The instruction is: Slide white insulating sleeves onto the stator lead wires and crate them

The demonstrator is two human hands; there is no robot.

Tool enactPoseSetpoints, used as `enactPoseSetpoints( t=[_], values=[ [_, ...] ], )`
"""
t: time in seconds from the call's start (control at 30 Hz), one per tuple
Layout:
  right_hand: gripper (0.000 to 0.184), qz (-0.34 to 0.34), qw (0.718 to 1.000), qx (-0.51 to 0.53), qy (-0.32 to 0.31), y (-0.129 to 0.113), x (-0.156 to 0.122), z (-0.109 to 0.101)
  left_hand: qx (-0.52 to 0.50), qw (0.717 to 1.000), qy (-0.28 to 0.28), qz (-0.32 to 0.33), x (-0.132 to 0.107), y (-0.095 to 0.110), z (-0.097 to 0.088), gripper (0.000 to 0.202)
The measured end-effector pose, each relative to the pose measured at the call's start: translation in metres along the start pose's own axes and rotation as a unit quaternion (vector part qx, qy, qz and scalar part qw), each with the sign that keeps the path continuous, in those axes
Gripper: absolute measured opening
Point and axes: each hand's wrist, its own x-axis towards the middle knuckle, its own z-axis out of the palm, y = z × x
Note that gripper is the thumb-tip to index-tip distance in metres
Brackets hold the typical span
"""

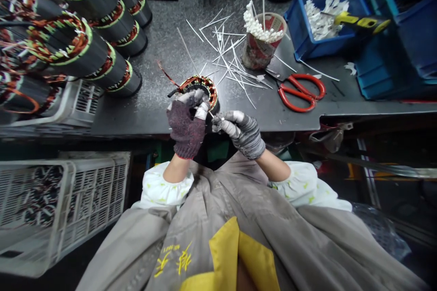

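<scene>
A motor stator (215, 95) with copper windings and a pale green-yellow rim stands at the table's front edge. My left hand (187, 122), in a dark maroon glove with whitish fingertips, is closed on its near left side, thumb and fingers at the rim. My right hand (243, 132), in a grey striped glove, pinches a thin white cable tie (212, 115) just right of the stator. Its fingertips hide part of the tie. Another long thin white strip (187, 50) rises from behind the windings. Copper leads (165, 72) stick out to the left.
Loose white strips (232, 63) lie beyond the stator, near a red cup (261, 50) of white cable ties. Red-handled scissors (300, 93) lie at right. A blue bin (303, 45) holds white scraps and a yellow-black tool (362, 22). Stacked stators (116, 72) stand left, above a white crate (99, 186).
</scene>
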Motion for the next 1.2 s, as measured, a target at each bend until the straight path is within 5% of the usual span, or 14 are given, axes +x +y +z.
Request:
enactPoseSetpoints(
  t=[0.1,0.23,0.37,0.63,0.8,0.97,1.07,1.2],
  values=[
    [0.039,0.089,0.994,0.060,0.009,-0.003,0.007,0.005,-0.022,0.993,0.099,-0.057,0.002,0.008,0.001,0.035],
    [0.044,0.150,0.986,0.066,-0.008,-0.008,0.022,0.003,0.069,0.997,0.026,0.030,0.005,0.012,-0.010,0.024],
    [0.042,0.167,0.985,0.050,-0.015,-0.012,0.024,-0.001,0.090,0.994,0.013,0.056,0.005,0.008,-0.015,0.025],
    [0.033,0.018,0.988,-0.133,-0.080,-0.001,0.038,-0.007,0.064,0.994,-0.015,0.087,0.002,0.007,-0.024,0.029],
    [0.039,-0.086,0.941,-0.290,-0.150,-0.013,0.047,-0.015,0.079,0.991,-0.054,0.096,0.002,0.007,-0.029,0.029],
    [0.042,-0.148,0.895,-0.391,-0.157,-0.036,0.053,-0.006,0.095,0.993,-0.009,0.072,0.000,0.005,-0.024,0.029],
    [0.038,-0.173,0.916,-0.346,-0.107,-0.047,0.049,-0.008,0.087,0.994,0.000,0.067,-0.002,0.005,-0.024,0.027],
    [0.040,-0.119,0.963,-0.239,-0.027,-0.052,0.039,-0.013,0.067,0.996,-0.024,0.060,-0.001,0.009,-0.028,0.028]
  ],
)
